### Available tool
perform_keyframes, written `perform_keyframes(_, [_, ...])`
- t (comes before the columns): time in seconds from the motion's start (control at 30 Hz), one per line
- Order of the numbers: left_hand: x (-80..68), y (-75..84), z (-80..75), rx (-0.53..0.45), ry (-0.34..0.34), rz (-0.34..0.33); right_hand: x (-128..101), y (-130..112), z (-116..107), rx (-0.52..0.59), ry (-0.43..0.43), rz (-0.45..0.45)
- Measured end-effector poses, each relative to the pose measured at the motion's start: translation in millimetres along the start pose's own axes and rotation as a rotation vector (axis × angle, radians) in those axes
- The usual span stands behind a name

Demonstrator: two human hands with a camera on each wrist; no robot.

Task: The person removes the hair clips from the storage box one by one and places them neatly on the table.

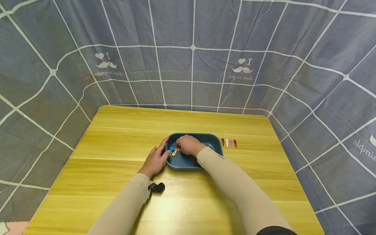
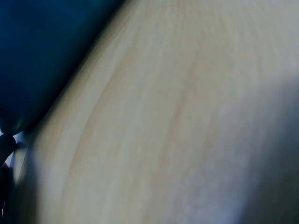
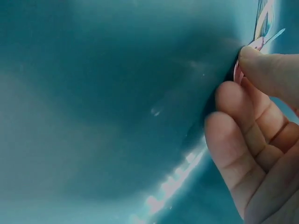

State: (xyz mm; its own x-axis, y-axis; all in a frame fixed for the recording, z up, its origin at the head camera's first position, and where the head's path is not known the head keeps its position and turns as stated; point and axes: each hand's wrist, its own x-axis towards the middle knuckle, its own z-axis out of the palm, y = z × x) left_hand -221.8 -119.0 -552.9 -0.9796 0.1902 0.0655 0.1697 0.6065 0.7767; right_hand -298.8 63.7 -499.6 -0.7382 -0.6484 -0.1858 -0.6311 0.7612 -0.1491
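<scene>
A dark blue rectangular tray (image 1: 188, 164) sits on the table. My right hand (image 1: 188, 144) reaches down into it. Thumb and index finger pinch a small pinkish-red hair clip (image 3: 237, 72), mostly hidden by the fingertips. Several other hair clips, blue (image 1: 172, 149) and yellow (image 1: 174, 153) among them, lie bunched in the tray's left part, right by the right fingertips. My left hand (image 1: 155, 160) rests at the tray's left side, fingers fairly straight along the outside and thumb tip at the rim near the clips.
To the right of the tray, several hair clips lie in a row on the wooden table (image 1: 117, 137): red (image 1: 223, 142), white (image 1: 227, 142), purple (image 1: 231, 143) and another red one. Grey curtains (image 1: 176, 65) with white lines surround the table's back and sides.
</scene>
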Motion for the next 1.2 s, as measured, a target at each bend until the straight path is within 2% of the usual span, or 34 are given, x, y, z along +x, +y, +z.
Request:
perform_keyframes(0.4, [-1.0, 2.1, -0.5, 0.002, -0.004, -0.020, -5, 4, 0, 0.029, 0.014, 0.010])
perform_keyframes(0.87, [-2.7, 5.7, -2.5, 0.000, -0.007, -0.019, -9, 12, -4, 0.092, 0.024, -0.034])
perform_keyframes(1.03, [-2.3, 4.4, -2.1, -0.001, -0.011, -0.035, -13, 16, -8, 0.154, 0.017, -0.021])
perform_keyframes(1.2, [-1.8, 1.7, -0.8, -0.004, -0.010, -0.041, -16, 19, -10, 0.148, 0.027, 0.002])
